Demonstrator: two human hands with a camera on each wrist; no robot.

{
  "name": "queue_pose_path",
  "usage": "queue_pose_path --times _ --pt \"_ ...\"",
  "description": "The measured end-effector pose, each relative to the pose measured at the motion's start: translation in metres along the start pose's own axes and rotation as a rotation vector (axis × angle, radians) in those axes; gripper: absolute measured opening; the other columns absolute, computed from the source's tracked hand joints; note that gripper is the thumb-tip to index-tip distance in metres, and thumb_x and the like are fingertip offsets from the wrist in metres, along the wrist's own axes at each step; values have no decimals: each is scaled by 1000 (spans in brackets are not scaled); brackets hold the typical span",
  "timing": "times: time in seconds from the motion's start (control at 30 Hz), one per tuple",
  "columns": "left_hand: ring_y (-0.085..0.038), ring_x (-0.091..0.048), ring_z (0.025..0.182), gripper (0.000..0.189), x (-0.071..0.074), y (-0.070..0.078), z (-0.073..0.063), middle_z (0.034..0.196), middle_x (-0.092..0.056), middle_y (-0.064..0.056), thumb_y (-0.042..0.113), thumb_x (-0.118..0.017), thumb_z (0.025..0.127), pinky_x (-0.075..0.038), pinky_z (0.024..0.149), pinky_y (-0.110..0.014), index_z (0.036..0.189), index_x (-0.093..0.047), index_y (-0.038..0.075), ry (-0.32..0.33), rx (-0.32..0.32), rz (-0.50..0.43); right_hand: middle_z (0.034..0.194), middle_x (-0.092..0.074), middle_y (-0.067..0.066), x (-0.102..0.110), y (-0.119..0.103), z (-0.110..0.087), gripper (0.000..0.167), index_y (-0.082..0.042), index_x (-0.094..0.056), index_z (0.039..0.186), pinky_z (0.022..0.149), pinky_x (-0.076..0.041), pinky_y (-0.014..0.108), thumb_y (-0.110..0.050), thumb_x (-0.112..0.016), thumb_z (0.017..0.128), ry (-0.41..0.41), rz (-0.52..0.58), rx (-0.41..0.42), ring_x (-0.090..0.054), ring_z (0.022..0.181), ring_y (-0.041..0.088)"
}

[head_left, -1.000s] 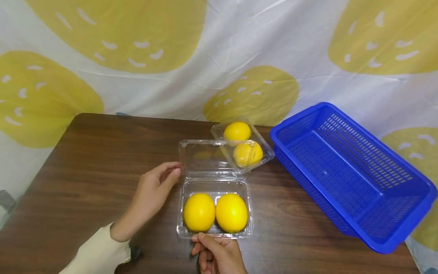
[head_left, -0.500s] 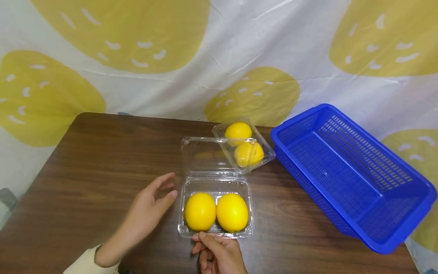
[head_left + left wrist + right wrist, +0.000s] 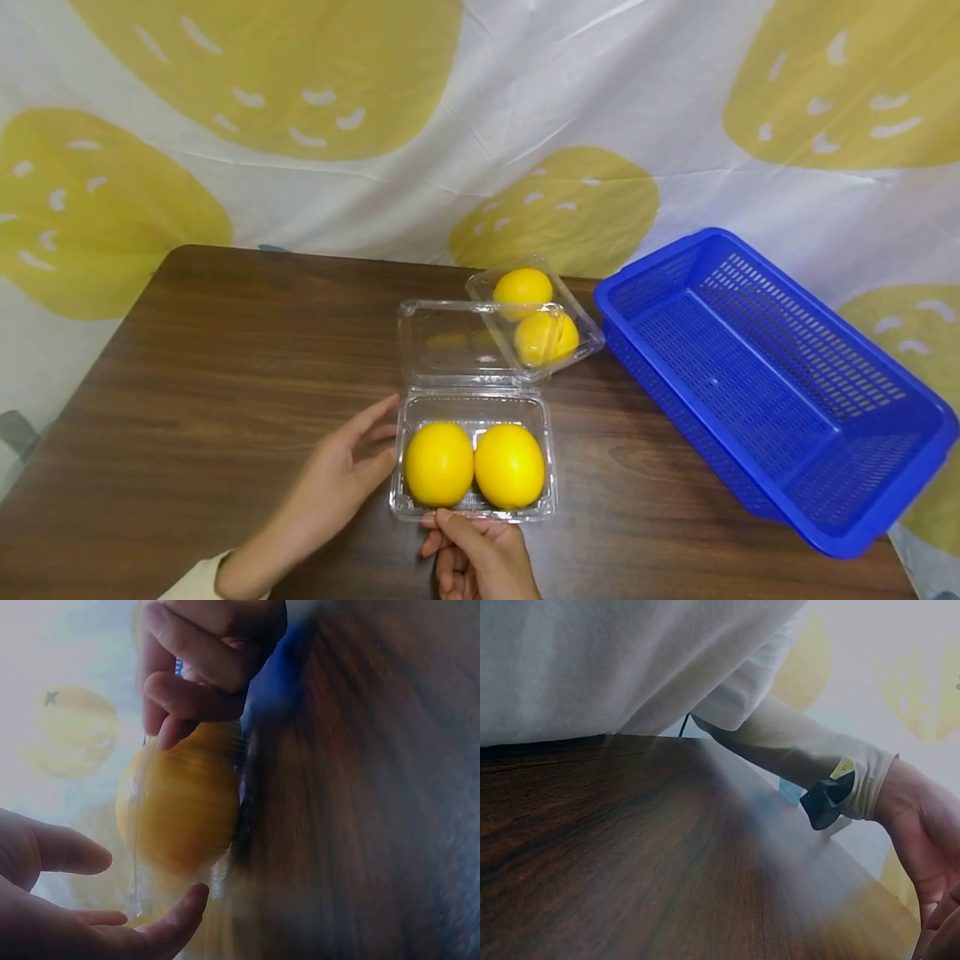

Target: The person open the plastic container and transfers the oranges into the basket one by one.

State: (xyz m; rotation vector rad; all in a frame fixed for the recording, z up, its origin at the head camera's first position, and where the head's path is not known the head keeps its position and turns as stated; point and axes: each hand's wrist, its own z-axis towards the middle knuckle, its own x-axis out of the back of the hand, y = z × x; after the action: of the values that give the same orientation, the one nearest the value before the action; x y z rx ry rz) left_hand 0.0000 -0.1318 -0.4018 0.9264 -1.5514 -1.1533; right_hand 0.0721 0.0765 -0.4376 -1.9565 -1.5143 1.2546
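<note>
A clear plastic clamshell box (image 3: 474, 407) stands on the table with its hinged lid (image 3: 442, 333) raised at the back. Side by side in its base lie two smooth yellow fruits (image 3: 438, 464), round like oranges. My right hand (image 3: 486, 557) pinches the front rim between thumb and fingers. On the left of the box is my left hand (image 3: 337, 479), fingers spread and slightly bent, tips right at the side rim. The left wrist view shows its thumb and fingers apart beside a fruit (image 3: 180, 810), and the curled right hand (image 3: 202, 652) at the rim beyond.
Behind the raised lid, a second clear box (image 3: 581, 327) holds two more yellow fruits (image 3: 522, 287). A large blue perforated basket (image 3: 675, 408) stands at the right. The brown wooden table (image 3: 225, 358) ends at a fruit-print cloth (image 3: 360, 200) at the back.
My left hand has drawn back from the lid's left edge and come down along the box's left side to the base. The right hand keeps its pinch on the front rim.
</note>
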Motion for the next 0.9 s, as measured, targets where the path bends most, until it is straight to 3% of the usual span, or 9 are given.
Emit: queue_pose_path --times 0.3,0.6,0.9 --pt "-44 -60 141 69 -8 -2 -3 171 -41 -26 -5 -67 101 -62 106 -37 166 -43 -3 -27 13 -78 84 -76 4 0 0 -1 32 7 -80 114 43 -48 14 -23 -72 106 -4 -4 6 -55 50 4" --pt "-44 -56 146 74 -11 -3 -5 171 -41 -26 -11 -65 97 -61 107 -38 167 -42 0 -34 14 -80 85 -76 4 2 2 0 33 7 -79 116 44 -48 14 -23 -70 107 -3 -19 13 -56 51 4" --pt "-44 -43 156 79 -13 -6 -13 177 -31 -21 -10 -65 99 -56 114 -40 171 -35 4 -68 27 -134 85 -76 3 4 3 0 34 7 -79 117 45 -49 13 -24 -70 107 -13 -16 7 -57 51 4"
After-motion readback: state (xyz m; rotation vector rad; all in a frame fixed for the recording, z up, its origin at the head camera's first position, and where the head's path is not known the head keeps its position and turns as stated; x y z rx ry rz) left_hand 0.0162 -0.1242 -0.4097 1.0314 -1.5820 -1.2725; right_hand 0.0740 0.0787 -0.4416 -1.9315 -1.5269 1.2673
